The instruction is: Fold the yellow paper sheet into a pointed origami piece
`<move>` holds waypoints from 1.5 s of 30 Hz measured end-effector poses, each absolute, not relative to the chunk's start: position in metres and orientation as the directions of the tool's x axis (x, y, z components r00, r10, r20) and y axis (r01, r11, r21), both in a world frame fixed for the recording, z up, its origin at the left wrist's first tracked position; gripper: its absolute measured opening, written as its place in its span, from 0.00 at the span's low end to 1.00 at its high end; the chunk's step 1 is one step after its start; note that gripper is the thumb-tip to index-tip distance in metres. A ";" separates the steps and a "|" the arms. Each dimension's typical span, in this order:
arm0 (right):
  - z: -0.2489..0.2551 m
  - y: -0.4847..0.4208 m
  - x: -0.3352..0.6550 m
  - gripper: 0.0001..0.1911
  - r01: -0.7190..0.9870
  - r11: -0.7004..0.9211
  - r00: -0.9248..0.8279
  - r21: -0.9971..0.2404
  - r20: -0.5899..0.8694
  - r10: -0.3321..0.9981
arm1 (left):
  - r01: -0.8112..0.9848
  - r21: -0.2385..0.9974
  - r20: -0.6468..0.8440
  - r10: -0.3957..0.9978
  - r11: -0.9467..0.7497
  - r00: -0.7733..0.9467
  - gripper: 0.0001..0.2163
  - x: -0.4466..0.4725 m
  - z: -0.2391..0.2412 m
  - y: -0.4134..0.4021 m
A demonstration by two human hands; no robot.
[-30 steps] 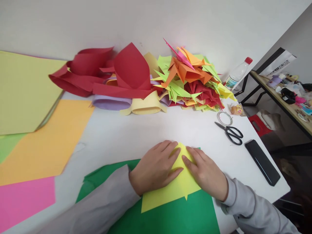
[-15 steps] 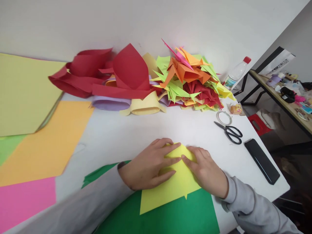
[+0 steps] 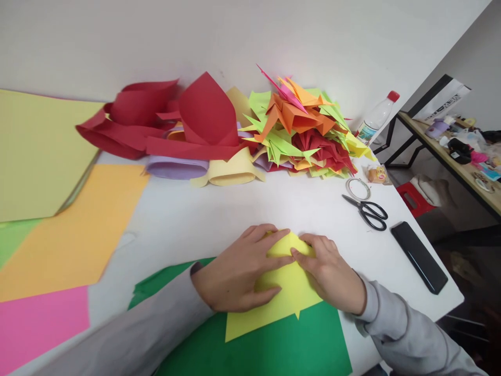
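A yellow sheet of paper (image 3: 270, 318), tapering to a folded peak at its far end, lies on green paper (image 3: 250, 347). From the left, my left hand (image 3: 245, 271) rests across it with the fingers spread and pressed on the surface; the thumb lies lower down on the sheet. My right hand (image 3: 331, 271) grips the sloping right edge, thumb on top near the peak and fingers curled along the side. Its thumb tip meets a left fingertip. A small pointed bit of yellow sticks out below the sheet's lower edge.
Scissors (image 3: 368, 211), a tape roll (image 3: 358, 189) and a black case (image 3: 418, 257) lie to the right. Folded colored paper shapes (image 3: 301, 122), red paper pieces (image 3: 207, 112) and a bottle (image 3: 373, 120) stand along the wall. Orange sheets (image 3: 84, 224) and pink paper (image 3: 47, 324) lie left.
My left thumb has slid a little toward me and my left fingers have shifted slightly on the yellow paper. The right hand keeps nearly the same place.
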State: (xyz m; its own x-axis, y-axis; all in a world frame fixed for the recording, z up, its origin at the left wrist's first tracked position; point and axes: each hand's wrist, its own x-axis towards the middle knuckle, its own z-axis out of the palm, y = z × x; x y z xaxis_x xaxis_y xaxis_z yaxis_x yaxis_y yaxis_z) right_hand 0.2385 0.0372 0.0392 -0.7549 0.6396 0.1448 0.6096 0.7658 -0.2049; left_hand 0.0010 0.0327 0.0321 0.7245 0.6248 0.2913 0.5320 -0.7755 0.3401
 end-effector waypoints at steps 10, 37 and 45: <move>0.041 0.036 0.237 0.19 0.615 0.771 -0.759 -0.168 0.139 0.636 | 0.597 0.289 0.268 0.662 -0.749 0.700 0.14 0.007 0.035 0.031; 0.077 0.037 0.256 0.09 0.650 0.744 -0.753 -0.154 -0.001 0.657 | 0.612 0.203 0.235 0.645 -0.765 0.728 0.15 0.007 0.041 0.034; 0.055 0.057 0.253 0.15 0.594 0.762 -0.766 -0.258 0.109 0.634 | 0.628 0.198 0.226 0.659 -0.752 0.717 0.17 -0.016 0.041 0.055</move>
